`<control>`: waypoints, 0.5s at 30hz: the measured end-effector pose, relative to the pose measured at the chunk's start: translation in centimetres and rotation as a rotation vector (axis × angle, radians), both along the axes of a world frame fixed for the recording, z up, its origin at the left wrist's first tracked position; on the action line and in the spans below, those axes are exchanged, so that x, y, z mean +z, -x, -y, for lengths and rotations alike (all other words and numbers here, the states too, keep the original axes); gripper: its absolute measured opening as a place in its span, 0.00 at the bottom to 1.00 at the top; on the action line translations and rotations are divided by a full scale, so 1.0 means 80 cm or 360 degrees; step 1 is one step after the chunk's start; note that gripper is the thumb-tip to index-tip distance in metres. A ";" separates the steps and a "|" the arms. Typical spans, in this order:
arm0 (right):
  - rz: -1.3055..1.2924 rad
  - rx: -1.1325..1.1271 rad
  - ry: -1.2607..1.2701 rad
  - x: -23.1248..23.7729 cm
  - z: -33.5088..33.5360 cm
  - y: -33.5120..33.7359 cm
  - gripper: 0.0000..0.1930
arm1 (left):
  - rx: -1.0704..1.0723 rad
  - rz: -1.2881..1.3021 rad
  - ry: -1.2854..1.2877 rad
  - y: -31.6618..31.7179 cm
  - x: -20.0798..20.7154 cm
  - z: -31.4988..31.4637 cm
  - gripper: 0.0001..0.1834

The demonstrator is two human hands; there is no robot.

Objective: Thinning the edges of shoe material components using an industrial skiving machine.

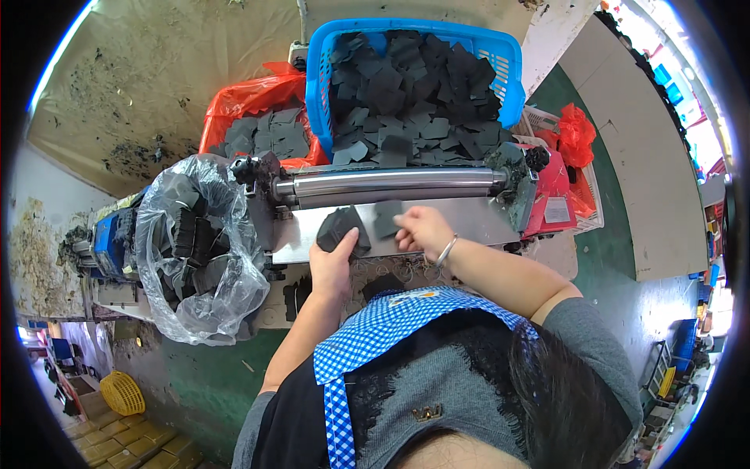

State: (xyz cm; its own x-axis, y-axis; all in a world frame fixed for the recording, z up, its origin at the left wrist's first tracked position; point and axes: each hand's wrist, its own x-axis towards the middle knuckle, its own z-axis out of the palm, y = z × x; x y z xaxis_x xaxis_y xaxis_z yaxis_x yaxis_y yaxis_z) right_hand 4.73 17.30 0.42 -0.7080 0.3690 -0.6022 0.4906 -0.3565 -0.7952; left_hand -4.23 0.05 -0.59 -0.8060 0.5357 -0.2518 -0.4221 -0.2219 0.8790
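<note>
My left hand (331, 267) is closed round a stack of dark grey flat pieces (341, 227), its thumb across the top. To its right, my right hand (426, 233) pinches a single dark grey piece (386, 217) by its right edge. Both hands are over a shiny metal plate (476, 217), just in front of a machine's steel roller (391, 182). Another dark piece (393, 147) stands out behind the roller, among many similar pieces. I cannot tell whether the piece in my right hand touches the plate.
Behind the roller, a blue plastic basket (312, 102) is heaped with dark pieces. A red plastic bag (234, 102) with more sits beside it. On the left hangs a clear plastic bag (211, 316) of stacked pieces. The machine's red housing (551, 187) bounds the plate on the right.
</note>
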 end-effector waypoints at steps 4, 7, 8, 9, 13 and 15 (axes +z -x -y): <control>-0.0075 -0.0402 0.0028 -0.007 -0.012 0.004 0.12 | 0.0000 0.0019 -0.0028 -0.001 0.002 -0.003 0.15; -0.0308 0.0362 -0.0371 0.022 0.033 -0.003 0.13 | 0.0011 -0.0172 0.0157 -0.012 0.000 -0.011 0.15; -0.0311 0.0356 -0.0429 0.016 0.036 -0.003 0.12 | 0.0016 -0.0174 0.0140 -0.013 0.002 -0.012 0.15; -0.0311 0.0355 -0.0429 0.010 0.030 -0.003 0.12 | 0.0022 -0.0175 0.0123 -0.013 0.003 -0.013 0.15; -0.0029 -0.0144 0.0175 -0.008 -0.014 -0.001 0.11 | 0.0051 -0.0031 0.0012 0.000 0.001 -0.005 0.15; -0.0074 -0.0551 0.0131 -0.014 -0.025 0.000 0.11 | 0.0022 0.0015 0.0005 -0.001 0.006 -0.007 0.15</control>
